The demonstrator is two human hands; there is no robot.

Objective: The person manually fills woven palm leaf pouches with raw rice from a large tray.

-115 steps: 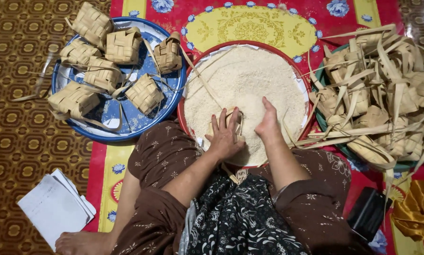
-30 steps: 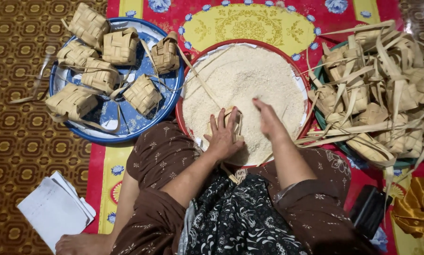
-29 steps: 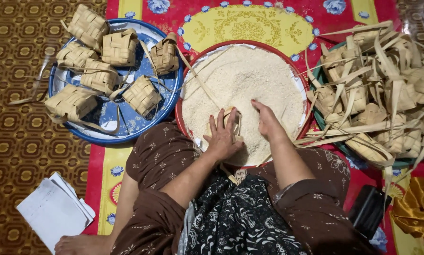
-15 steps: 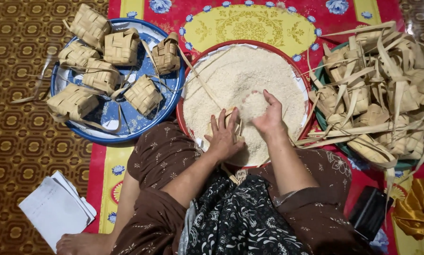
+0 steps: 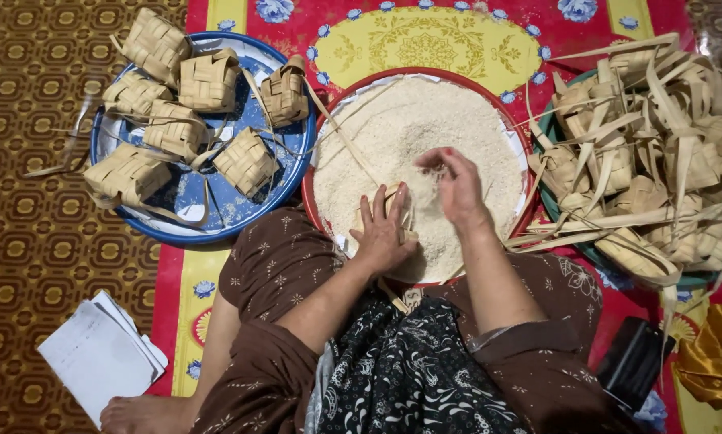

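Red floral cloth (image 5: 529, 32) covers the floor under everything, with brown patterned carpet (image 5: 23, 241) to its left. On it, from left to right, sit a blue tray (image 5: 216, 217) of seven filled woven palm-leaf pouches (image 5: 208, 80), a red-rimmed round tray (image 5: 329, 120) heaped with pale uncooked rice (image 5: 425, 120), and a green basin (image 5: 550, 137) piled with empty leaf casings and loose strips. The three rims nearly touch, so open room lies only at the rice tray's near edge, against the person's lap. There the left hand (image 5: 383, 233) is clamped around a small woven pouch (image 5: 394, 201), tan and mostly hidden by the fingers, held upright over the rice. Just beside it the right hand (image 5: 457, 186) is cupped, fingers drawn together on a pinch of rice at the pouch's top. White folded papers (image 5: 100, 362) lie near a bare foot (image 5: 140, 414).
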